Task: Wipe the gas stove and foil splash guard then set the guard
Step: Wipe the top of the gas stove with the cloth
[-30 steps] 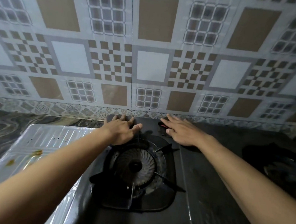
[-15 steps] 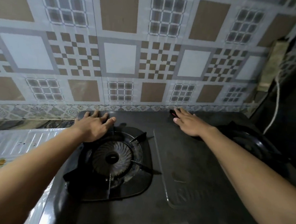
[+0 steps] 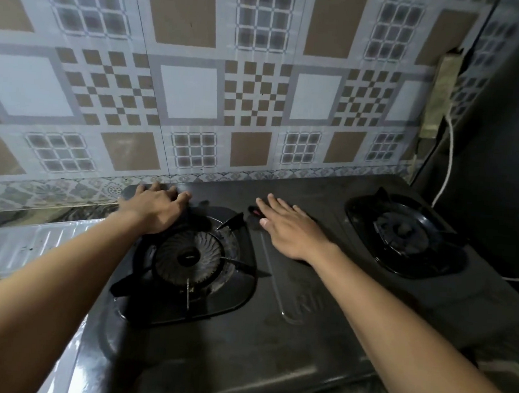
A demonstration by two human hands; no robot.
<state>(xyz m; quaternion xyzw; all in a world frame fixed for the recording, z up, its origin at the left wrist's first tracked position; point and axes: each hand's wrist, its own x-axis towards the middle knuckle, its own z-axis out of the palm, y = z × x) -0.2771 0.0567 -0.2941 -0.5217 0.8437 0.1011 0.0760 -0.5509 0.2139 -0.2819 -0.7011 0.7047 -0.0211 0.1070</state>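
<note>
the gas stove (image 3: 273, 335), a dark two-burner unit, is seen set against the patterned tile wall (image 3: 191, 93), with the left burner (image 3: 191, 257) between the two arms and the right burner (image 3: 403, 234) well apart toward the dark corner. the left hand (image 3: 154, 209) is laid palm down on the stove's rear left corner with fingers loosely spread and nothing held, while the right hand (image 3: 292, 229) is laid flat on the centre panel, fingers extended and slightly parted, with a small dark and red object (image 3: 255, 211) just beside its fingertips; whether it is touched cannot be told. the foil splash guard (image 3: 18, 247) is found lying flat on the counter to the left of the stove, stains noted on its ribbed surface.
</note>
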